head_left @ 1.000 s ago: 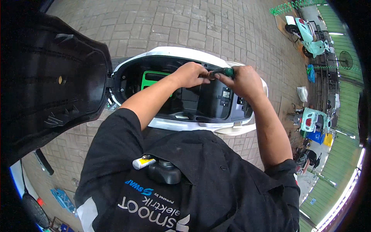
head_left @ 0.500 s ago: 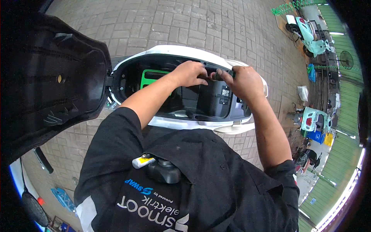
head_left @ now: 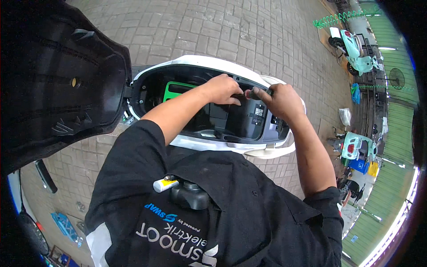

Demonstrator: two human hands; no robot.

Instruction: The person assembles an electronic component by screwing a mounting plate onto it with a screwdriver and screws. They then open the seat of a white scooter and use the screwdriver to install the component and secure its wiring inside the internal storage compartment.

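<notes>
A white scooter (head_left: pixel 209 60) stands crosswise in front of me, its black storage compartment (head_left: pixel 195 121) uncovered. My right hand (head_left: pixel 283 101) is closed around a short dark hand tool (head_left: pixel 255 93) with a reddish end, held over the compartment's far right part. That reddish end points left, toward my left hand (head_left: pixel 222 90). My left hand reaches over the compartment near its far wall, thumb and forefinger apart, close to the tool's end. Its other fingers are partly hidden. Beneath my left forearm a green frame (head_left: pixel 169 93) shows inside the compartment. A label (head_left: pixel 258 115) is on the compartment's right part.
The large black seat (head_left: pixel 89 84) is tipped up on the left, joined by a hinge. Along the right side stand mint-green scooters (head_left: pixel 356 147), a fan (head_left: pixel 396 77) and a white bag (head_left: pixel 344 116). Brick paving (head_left: pixel 187 26) surrounds the scooter.
The whole view has shifted slightly, and the seat and scooter sit a little differently in it. My right hand still grips the tool, and my left hand stays close to its reddish end.
</notes>
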